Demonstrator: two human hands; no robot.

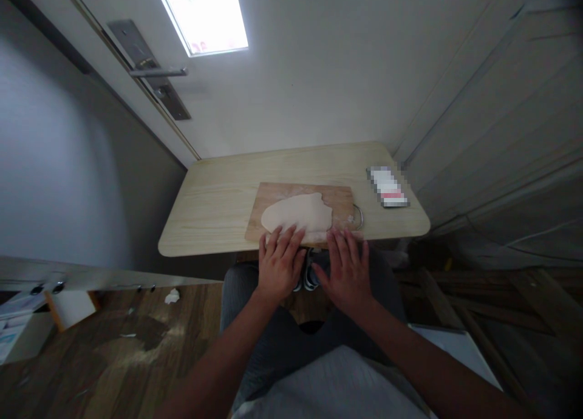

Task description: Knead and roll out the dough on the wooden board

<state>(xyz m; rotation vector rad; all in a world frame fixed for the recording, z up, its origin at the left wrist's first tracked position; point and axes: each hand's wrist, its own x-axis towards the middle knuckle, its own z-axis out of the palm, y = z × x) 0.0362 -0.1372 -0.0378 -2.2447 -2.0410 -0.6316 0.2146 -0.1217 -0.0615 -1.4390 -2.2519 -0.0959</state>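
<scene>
A flat, pale sheet of dough (298, 214) lies on a wooden cutting board (341, 194), long from left to right, with an uneven right edge. Along the board's near edge runs a light wooden rolling pin (316, 237), partly covered by my fingers. My left hand (280, 264) rests with its outstretched fingers over the pin's left part, fingertips close to the dough's near edge. Over the pin's right part lies my right hand (348, 267), palm down, its fingers straight and slightly apart. Neither hand is wrapped round the pin.
The board sits on a light wood table (218, 200) with rounded corners. A metal ring handle (359, 217) sticks out from the board's right side. A phone (388, 187) lies at the table's right. Behind the table stands a door with a lever handle (159, 72).
</scene>
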